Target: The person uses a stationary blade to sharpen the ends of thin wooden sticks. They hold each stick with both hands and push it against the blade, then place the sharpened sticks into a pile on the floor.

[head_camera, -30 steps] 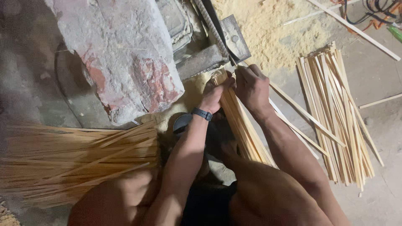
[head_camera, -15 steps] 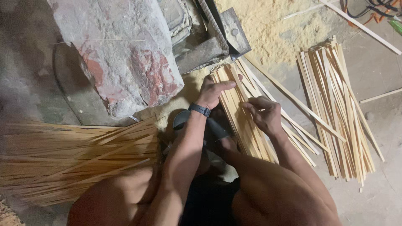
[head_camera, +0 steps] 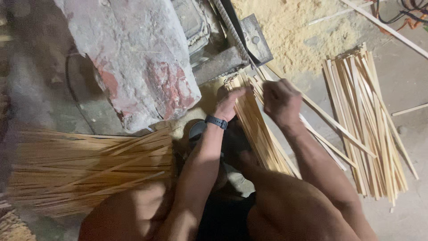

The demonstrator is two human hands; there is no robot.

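Two bare hands worked at the centre of the frame, both on one bundle of thin pale wooden strips [head_camera: 261, 138] that ran from the upper middle down toward the person's knees at the bottom. The left hand [head_camera: 229, 103], with one dark wristband [head_camera: 216, 122] on its wrist, lay flat with fingers extended, pressing on the top end of that bundle. The right hand [head_camera: 281, 100], just to its right, was curled into a fist, clamped around a few strips at the bundle's upper end.

Three gatherings of strips could be counted: the bundle under the hands, a loose pile [head_camera: 372, 129] lying on the concrete floor [head_camera: 410, 209] at the right of the frame, and a wide sheaf [head_camera: 89, 172] spread across the lower left. A few single strips [head_camera: 330, 120] lay slanted between the middle bundle and the right pile; their exact number was too hard to tell.

One large block of whitish, red-patched masonry [head_camera: 133, 58] filled the upper left. Beside it, at the upper middle, sat one grey metal machine part [head_camera: 240, 49], touching the bundle's top end. One mound of sawdust [head_camera: 294, 31] lay at the upper right.
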